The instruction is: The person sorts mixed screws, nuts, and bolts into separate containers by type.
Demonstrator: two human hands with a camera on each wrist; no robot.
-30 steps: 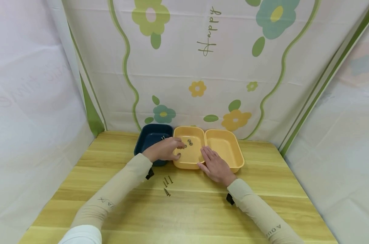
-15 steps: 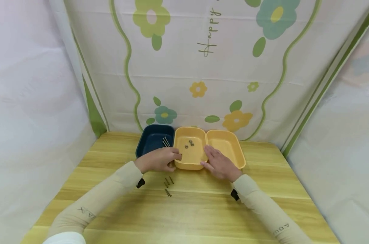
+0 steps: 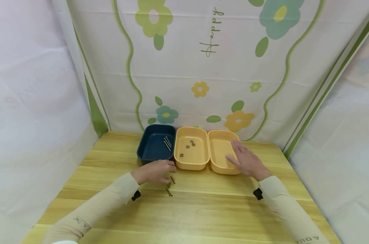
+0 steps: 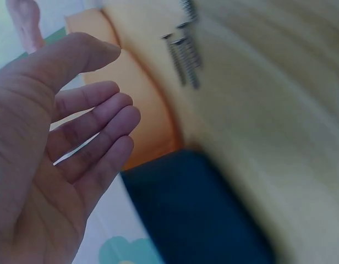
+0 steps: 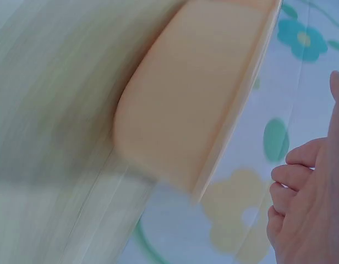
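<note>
My left hand (image 3: 155,171) is just in front of the navy bin (image 3: 152,149), its fingers loosely bent and holding nothing. Several screws (image 3: 169,192) lie on the table at its fingertips, partly covered by the hand in the head view. The left wrist view shows these screws (image 4: 184,60) bunched beside the yellow bin. Over the front right corner of the right yellow bin (image 3: 222,145) hovers my right hand (image 3: 248,161), fingers straight and nothing in them. Several nuts (image 3: 192,143) lie in the middle yellow bin (image 3: 198,159), and several long screws (image 3: 167,143) in the navy one.
The three bins stand side by side at the back of the wooden table (image 3: 202,210). Right behind them hangs a flowered white cloth (image 3: 172,67), with more white cloth at both sides.
The left hand has left the middle bin, where a nut now lies near the front left, and moved toward the screws. The right hand has moved right, off the middle bin's rim.
</note>
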